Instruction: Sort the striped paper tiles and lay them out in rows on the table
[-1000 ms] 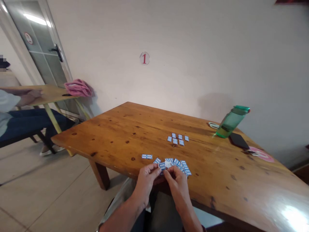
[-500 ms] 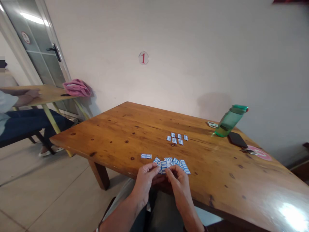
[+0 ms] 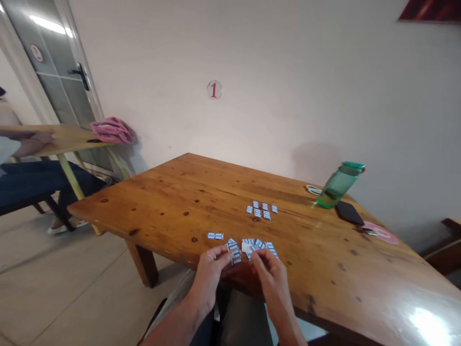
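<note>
My left hand (image 3: 211, 271) is closed, thumb and fingers pinching a small blue-and-white sheet of labels (image 3: 236, 255) over the front table edge. To its right, my right hand (image 3: 272, 271) is closed in a pinch around a small white piece of paper (image 3: 247, 247), apart from the left hand's sheet. Beneath and beyond the right hand lie more label sheets (image 3: 272, 250), loosely overlapping and partly covered. A short label strip (image 3: 215, 236) rests alone left of them. Farther back, several small cut label pieces (image 3: 257, 213) are spread in a loose group.
A green bottle (image 3: 340, 185) stands tilted in view at the right, by a dark flat case (image 3: 349, 213), a white coil (image 3: 313, 190) and a pink round disc (image 3: 382, 232). The wooden table (image 3: 158, 192) meets the wall. Another person's arm (image 3: 34, 142) rests on a table at left.
My hands have drawn apart. Half a second ago both held the label sheet together; now the left keeps it while the right has a white piece. The view has shifted slightly.
</note>
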{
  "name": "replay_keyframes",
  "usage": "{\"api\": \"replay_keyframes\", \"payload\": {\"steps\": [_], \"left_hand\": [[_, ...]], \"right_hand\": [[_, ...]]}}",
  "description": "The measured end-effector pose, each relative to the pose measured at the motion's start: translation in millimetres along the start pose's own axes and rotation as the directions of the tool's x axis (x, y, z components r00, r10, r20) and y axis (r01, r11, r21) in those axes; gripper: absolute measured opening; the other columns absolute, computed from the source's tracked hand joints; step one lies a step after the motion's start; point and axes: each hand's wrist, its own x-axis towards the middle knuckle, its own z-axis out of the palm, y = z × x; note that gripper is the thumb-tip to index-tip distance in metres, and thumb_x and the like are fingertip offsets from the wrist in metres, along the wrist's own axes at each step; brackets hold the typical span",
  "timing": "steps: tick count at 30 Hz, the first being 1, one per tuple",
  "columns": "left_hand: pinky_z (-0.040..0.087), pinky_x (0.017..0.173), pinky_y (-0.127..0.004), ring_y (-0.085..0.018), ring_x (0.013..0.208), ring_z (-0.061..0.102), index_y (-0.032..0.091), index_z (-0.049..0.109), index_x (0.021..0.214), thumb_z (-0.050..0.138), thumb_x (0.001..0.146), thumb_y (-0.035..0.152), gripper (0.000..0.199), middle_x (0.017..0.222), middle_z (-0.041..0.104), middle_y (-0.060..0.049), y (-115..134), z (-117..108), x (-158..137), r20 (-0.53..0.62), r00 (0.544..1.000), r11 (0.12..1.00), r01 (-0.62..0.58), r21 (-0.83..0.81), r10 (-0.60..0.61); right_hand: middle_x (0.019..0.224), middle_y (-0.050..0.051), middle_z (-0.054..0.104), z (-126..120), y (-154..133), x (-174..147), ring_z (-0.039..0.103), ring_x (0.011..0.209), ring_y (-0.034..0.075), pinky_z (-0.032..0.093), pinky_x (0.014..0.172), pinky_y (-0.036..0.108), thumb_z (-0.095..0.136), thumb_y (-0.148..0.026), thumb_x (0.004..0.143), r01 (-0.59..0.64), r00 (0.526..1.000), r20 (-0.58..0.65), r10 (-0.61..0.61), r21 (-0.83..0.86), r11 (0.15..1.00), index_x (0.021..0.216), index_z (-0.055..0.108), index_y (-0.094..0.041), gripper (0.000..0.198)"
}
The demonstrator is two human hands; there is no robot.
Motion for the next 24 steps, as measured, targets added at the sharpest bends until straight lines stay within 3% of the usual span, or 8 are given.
{"api": "replay_keyframes", "payload": {"steps": [2,4,7,10,14,18,21,24], "left_hand": [[0.052,0.069,-0.028,-0.018,0.071,0.064,0.012,0.067,0.070,0.078,0.051,0.033,0.030,0.070,0.069,-0.007,3.8,-3.7,0.0,-0.038,0.999,1.000,-0.024,-0.001,0.024],[0.052,0.070,-0.029,-0.019,0.074,0.064,0.012,0.068,0.072,0.078,0.051,0.033,0.031,0.073,0.070,-0.008,6.7,-7.3,0.1,-0.058,0.998,0.999,-0.036,-0.001,0.036],[0.052,0.070,-0.028,-0.020,0.076,0.064,0.012,0.068,0.072,0.078,0.051,0.033,0.031,0.075,0.070,-0.009,7.7,-10.7,0.3,-0.052,0.998,1.000,-0.028,0.008,0.029],[0.051,0.071,-0.028,-0.019,0.075,0.064,0.012,0.067,0.072,0.077,0.052,0.033,0.031,0.075,0.070,-0.009,6.5,-11.8,0.6,-0.040,0.999,0.999,-0.013,0.030,0.014],[0.051,0.070,-0.028,-0.018,0.074,0.064,0.012,0.067,0.073,0.076,0.054,0.033,0.030,0.076,0.070,-0.009,7.0,-11.6,0.4,-0.029,1.000,0.998,-0.002,0.056,0.004],[0.050,0.070,-0.028,-0.019,0.076,0.064,0.012,0.067,0.073,0.075,0.056,0.032,0.028,0.077,0.070,-0.009,8.8,-10.6,-1.0,-0.034,0.999,0.998,-0.004,0.070,0.006],[0.050,0.070,-0.029,-0.019,0.075,0.064,0.013,0.067,0.073,0.074,0.057,0.031,0.026,0.076,0.070,-0.008,8.2,-10.9,-1.4,-0.030,0.999,0.998,-0.013,0.067,0.015],[0.051,0.070,-0.029,-0.018,0.074,0.064,0.013,0.067,0.073,0.074,0.058,0.030,0.024,0.076,0.070,-0.007,6.1,-12.3,-0.4,-0.022,1.000,0.998,-0.013,0.061,0.015]], "right_hand": [[0.064,0.003,0.061,-19.4,4.2,7.6,0.054,0.057,0.016,0.042,0.052,0.025,0.049,-0.045,0.074,0.008,0.992,-0.127,-0.023,-0.116,0.993,0.078,0.060,-0.016,0.031],[0.082,0.009,0.067,-37.3,11.4,14.2,0.059,0.070,0.021,0.045,0.065,0.031,0.047,-0.044,0.075,-0.005,0.981,-0.182,-0.062,-0.344,0.939,0.089,0.062,-0.015,0.035],[0.099,0.011,0.066,-50.4,22.2,16.0,0.057,0.092,0.024,0.042,0.082,0.036,0.039,-0.034,0.079,0.113,0.980,-0.054,-0.191,-0.641,0.759,0.099,0.063,-0.015,0.036],[0.110,0.008,0.062,-48.8,27.8,9.8,0.051,0.105,0.024,0.040,0.087,0.036,0.036,-0.027,0.081,0.183,0.972,0.065,-0.224,-0.807,0.562,0.103,0.063,-0.019,0.035],[0.115,0.008,0.060,-44.3,29.2,4.7,0.046,0.111,0.025,0.039,0.087,0.038,0.038,-0.026,0.083,0.076,0.961,-0.030,-0.274,-0.927,0.367,0.103,0.063,-0.019,0.033],[0.113,0.011,0.061,-42.4,29.1,6.3,0.048,0.110,0.027,0.040,0.085,0.040,0.040,-0.027,0.083,0.110,0.934,-0.013,-0.357,-0.940,0.322,0.105,0.061,-0.018,0.032],[0.116,0.008,0.059,-37.8,28.7,4.7,0.047,0.113,0.027,0.039,0.084,0.043,0.040,-0.027,0.083,0.202,0.931,0.079,-0.357,-0.925,0.322,0.104,0.062,-0.025,0.031],[0.119,0.007,0.057,-33.1,27.7,0.3,0.044,0.115,0.030,0.036,0.085,0.052,0.040,-0.028,0.083,0.211,0.934,0.097,-0.343,-0.926,0.312,0.099,0.064,-0.029,0.028]]}}
